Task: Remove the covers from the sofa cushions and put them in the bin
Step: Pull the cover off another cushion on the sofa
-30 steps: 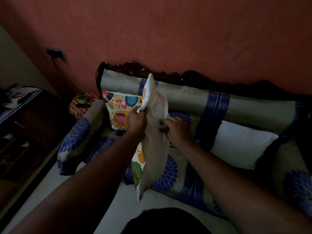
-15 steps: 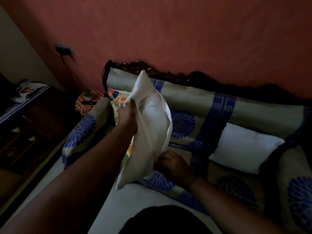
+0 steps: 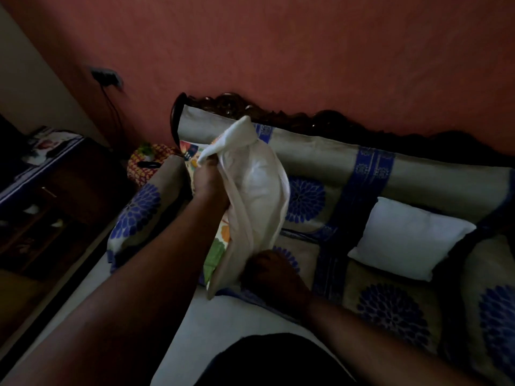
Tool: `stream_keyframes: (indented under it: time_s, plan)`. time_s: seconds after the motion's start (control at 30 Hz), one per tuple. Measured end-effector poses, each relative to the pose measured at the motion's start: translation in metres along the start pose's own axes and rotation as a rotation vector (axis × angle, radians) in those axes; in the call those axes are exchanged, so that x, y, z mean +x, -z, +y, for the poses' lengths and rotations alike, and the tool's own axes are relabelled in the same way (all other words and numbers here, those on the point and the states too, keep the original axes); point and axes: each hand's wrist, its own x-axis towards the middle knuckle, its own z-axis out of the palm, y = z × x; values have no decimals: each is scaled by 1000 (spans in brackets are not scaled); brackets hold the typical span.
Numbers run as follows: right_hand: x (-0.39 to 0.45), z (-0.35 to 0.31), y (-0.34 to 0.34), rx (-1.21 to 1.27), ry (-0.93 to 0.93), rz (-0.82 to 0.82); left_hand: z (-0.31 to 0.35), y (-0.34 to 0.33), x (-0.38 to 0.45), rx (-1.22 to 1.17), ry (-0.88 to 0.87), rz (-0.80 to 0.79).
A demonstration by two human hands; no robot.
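Cushion [image 3: 262, 188] half-hidden inside cover [image 3: 239, 246]

L hand [image 3: 209, 181] grips cushion [image 3: 256, 185] top, R hand [image 3: 274, 277] pinches cover [image 3: 223, 263] bottom above sofa [image 3: 390, 302].

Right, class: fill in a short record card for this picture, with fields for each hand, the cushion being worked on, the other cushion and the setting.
left hand: grips the cover's top edge
right hand: at the cushion's lower end
held cushion: upright, cover partly off, white inner showing
white cushion: bare, on the sofa
bin: not in view
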Motion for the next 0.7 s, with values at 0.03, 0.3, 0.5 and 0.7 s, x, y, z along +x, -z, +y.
stream_keyframes:
  time_s: [0.03,0.3,0.5,0.7]
  plan:
    - [7,6,7,100,-65,20,0,0,-2,-6,18,-5]
    - [75,29,34,601,-1372,262,-14,-7,-22,-31,163,-263]
    - [73,54,42,758,-1614,-59,-28,-2,-29,137,99,-341]
    - [90,63,43,417,-1349,96,-70,24,-24,1153,-111,-391]
